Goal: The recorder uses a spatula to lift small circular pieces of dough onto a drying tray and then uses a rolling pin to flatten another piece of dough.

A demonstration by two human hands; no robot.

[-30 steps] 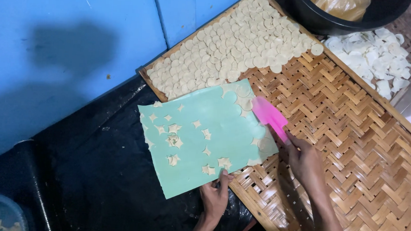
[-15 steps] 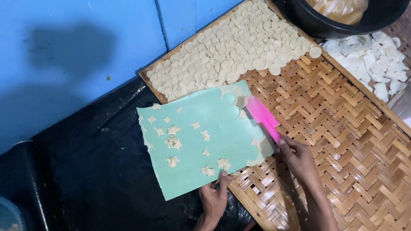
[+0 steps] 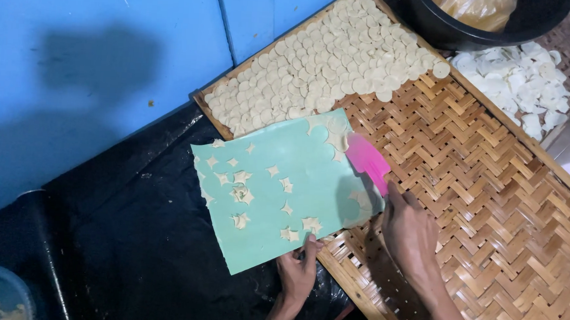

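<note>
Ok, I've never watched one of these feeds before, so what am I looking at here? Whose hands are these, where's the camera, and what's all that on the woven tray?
There is no machine: a person works with two bare hands, and the one camera sits on that person's head, looking down.

The left hand pinches the near edge of a pale green sheet dotted with star-shaped dough scraps. The sheet lies partly on a black plastic cover and partly on a woven bamboo tray.

The right hand holds a pink scraper, its blade at the sheet's far corner.

On the tray's far end lie rows of pale round dough discs. A second tray carries whiter discs, next to a black basin. A blue wall stands behind.
</note>
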